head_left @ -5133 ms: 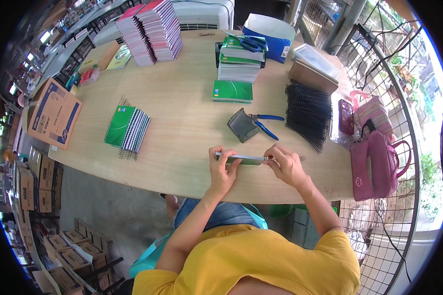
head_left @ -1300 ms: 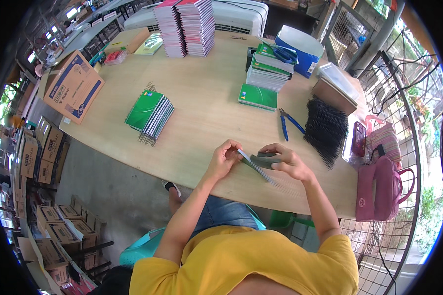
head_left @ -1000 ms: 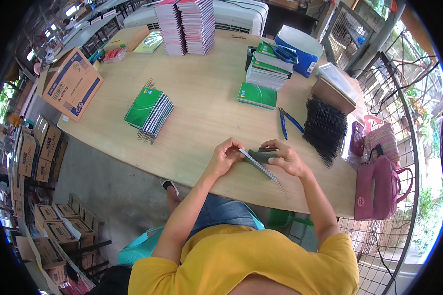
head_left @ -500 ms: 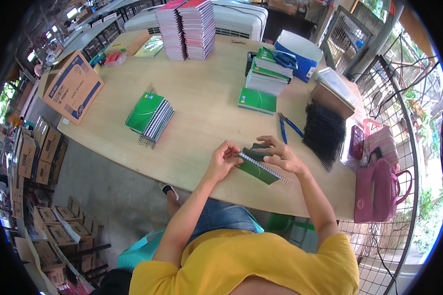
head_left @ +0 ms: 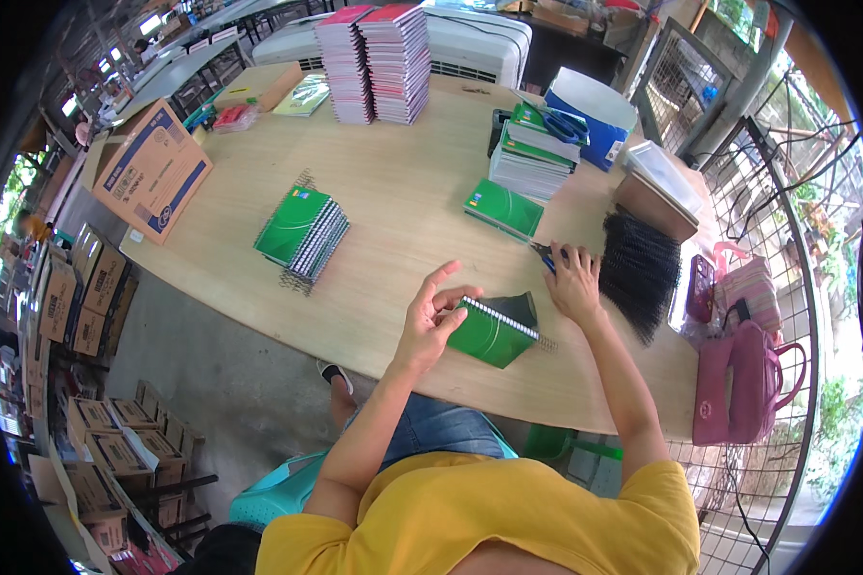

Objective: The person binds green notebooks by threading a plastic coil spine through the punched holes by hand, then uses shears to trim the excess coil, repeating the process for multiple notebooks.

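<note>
A green-covered spiral notebook (head_left: 492,337) stands tilted near the table's front edge, its coil along the top and loose wire ends jutting out at the right. My left hand (head_left: 430,326) grips its left end, thumb in front, index finger raised. Behind the coil, a dark cover (head_left: 520,309) is folded back. Further right, my right hand (head_left: 575,281) has its fingers closed over the blue-handled pliers (head_left: 545,253), hiding most of them. Just beyond lies another green notebook (head_left: 501,209).
A green notebook stack (head_left: 302,228) is at left; a taller one (head_left: 532,163) with scissors (head_left: 564,126) stands behind. Black wire coils (head_left: 641,273) lie right, beside a pink bag (head_left: 738,388). Red-covered stacks (head_left: 393,67) and a carton (head_left: 153,172) stand farther back.
My right hand has left the notebook and moved right and away, onto the pliers. The left hand stays at the notebook's left end, its index finger now raised. The view has shifted slightly.
</note>
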Tool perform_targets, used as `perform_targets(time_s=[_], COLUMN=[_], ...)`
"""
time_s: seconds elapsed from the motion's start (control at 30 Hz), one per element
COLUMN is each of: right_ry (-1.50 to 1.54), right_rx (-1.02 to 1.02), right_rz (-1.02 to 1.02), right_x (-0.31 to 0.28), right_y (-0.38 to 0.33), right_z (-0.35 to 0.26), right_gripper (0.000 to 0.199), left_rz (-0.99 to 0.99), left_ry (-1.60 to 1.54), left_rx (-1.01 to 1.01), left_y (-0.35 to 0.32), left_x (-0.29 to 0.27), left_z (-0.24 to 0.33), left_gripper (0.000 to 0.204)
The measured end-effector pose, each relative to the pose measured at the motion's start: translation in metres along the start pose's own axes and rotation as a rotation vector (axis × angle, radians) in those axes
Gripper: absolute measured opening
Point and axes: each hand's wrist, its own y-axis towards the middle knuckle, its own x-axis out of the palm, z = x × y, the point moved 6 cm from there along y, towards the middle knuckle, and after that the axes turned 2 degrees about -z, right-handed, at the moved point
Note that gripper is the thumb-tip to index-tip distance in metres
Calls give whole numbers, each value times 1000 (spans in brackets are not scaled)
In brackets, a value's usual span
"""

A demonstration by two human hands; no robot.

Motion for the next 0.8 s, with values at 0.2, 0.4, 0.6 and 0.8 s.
perform_targets(time_s=[0.2, 0.4, 0.6, 0.8], right_ry=[73, 1000, 891, 254], right_rx=[129, 106, -9, -485], right_rz=[282, -217, -161, 62], right_x=[-44, -99, -131, -180], right_y=[6, 3, 3, 9], right_z=[8, -54, -74, -84], right_gripper=[49, 48, 49, 52], left_rz=[22, 9, -18, 2], left_ry=[98, 132, 121, 164], left_rx=[-53, -1, -14, -54], left_y=[4, 6, 7, 6], left_x=[-1, 13, 22, 20], left_z=[-10, -3, -6, 4], left_gripper=[78, 88, 89, 89])
